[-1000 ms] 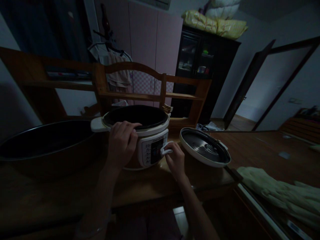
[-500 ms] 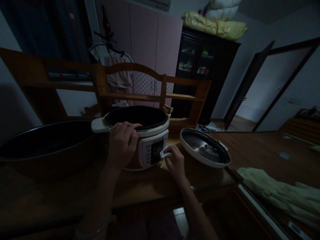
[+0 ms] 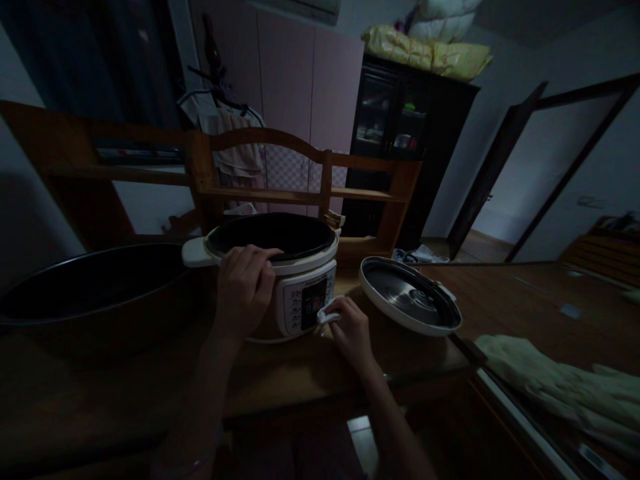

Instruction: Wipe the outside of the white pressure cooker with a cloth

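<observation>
Dimly lit, the open electric pressure cooker [image 3: 280, 273] stands on the wooden table [image 3: 310, 373], and the left hand [image 3: 243, 288] grips its front rim with fingers curled together over the edge. Just below, the right hand [image 3: 353, 330] pinches a small white cloth [image 3: 327, 312] between bent fingers and presses it against the lower right of the control panel [image 3: 306, 307]. Its lid [image 3: 410, 295] lies upturned just right of the cooker, a large dark pan [image 3: 90, 287] at left.
</observation>
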Demonstrator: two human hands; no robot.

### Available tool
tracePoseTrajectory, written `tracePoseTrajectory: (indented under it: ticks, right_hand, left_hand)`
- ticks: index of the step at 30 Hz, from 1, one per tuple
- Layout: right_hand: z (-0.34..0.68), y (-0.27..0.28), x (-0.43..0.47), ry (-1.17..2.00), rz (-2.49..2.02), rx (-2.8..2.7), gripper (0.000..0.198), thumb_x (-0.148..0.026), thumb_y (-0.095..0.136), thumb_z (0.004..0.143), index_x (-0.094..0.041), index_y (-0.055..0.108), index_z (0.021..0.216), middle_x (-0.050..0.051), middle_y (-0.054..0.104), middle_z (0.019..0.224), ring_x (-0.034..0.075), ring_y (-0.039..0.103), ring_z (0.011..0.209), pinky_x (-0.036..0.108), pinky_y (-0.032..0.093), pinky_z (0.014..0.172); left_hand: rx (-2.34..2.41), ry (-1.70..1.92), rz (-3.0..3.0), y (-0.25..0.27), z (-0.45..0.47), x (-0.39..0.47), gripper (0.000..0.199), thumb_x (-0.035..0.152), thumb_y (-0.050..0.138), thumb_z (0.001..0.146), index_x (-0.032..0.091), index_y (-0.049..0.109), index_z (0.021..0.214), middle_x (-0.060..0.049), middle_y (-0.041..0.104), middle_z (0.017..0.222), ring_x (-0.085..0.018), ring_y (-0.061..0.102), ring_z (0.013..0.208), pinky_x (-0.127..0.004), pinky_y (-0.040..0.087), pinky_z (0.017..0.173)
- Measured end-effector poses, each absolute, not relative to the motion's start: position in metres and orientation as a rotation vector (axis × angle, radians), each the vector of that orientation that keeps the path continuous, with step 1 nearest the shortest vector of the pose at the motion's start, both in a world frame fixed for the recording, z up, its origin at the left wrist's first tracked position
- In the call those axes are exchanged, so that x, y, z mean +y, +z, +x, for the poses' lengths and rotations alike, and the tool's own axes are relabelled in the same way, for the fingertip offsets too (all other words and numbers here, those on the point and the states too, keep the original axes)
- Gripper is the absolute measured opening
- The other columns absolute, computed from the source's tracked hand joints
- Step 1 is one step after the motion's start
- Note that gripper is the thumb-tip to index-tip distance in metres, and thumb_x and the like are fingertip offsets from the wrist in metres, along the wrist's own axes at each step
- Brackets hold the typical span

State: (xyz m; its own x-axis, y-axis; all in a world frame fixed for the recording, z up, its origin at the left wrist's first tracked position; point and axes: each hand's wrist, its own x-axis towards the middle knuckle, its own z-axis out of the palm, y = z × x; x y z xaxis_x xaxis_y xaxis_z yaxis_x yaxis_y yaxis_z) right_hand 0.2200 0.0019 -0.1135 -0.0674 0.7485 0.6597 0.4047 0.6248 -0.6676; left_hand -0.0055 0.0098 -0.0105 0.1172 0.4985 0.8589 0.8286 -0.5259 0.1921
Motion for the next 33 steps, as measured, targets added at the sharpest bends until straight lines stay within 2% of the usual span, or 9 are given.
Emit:
tracePoseTrajectory:
  ticks: [6,10,17,33]
  right_hand:
    - [0.232,-0.112,-0.016,0.446,-0.952,-1.65,0.025,-0.003,0.057,0.079,-0.023,0.066,0.09,0.001,0.066,0.094,0.019,0.064,0.091,0.029,0.047,0.08]
    - [0.246,-0.084,-0.017,0.36,-0.971,-1.426,0.015,-0.011,0.061,0.084,-0.023,0.065,0.092,0.001,0.065,0.094,0.019,0.063,0.09,0.03,0.047,0.083]
    - [0.232,-0.039,0.011,0.279,-0.824,-1.535,0.017,-0.01,0.059,0.083,-0.023,0.065,0.091,0.002,0.065,0.095,0.02,0.062,0.093,0.032,0.047,0.085]
    - [0.226,-0.075,0.015,0.343,-0.826,-1.691,0.024,-0.002,0.058,0.076,-0.023,0.065,0.086,0.003,0.065,0.093,0.021,0.061,0.091,0.031,0.047,0.082]
  left_hand:
    - [-1.289,-1.373,-2.068,-0.011,-0.005,0.01,0.034,0.026,0.033,0.099,0.022,0.064,0.112,-0.005,0.063,0.1,-0.024,0.054,0.099,-0.045,0.037,0.1]
    - [-1.297,-1.369,-2.07,-0.011,-0.006,0.009,0.034,0.026,0.033,0.099,0.022,0.064,0.112,-0.006,0.063,0.101,-0.024,0.053,0.1,-0.045,0.037,0.1]
    - [-1.304,-1.361,-2.086,-0.009,-0.005,0.008,0.034,0.026,0.033,0.099,0.023,0.063,0.112,-0.006,0.063,0.1,-0.025,0.053,0.099,-0.045,0.037,0.099]
    - [-1.318,-1.352,-2.086,-0.008,-0.005,0.007,0.035,0.025,0.033,0.098,0.022,0.064,0.113,-0.007,0.063,0.102,-0.025,0.053,0.101,-0.044,0.037,0.1]
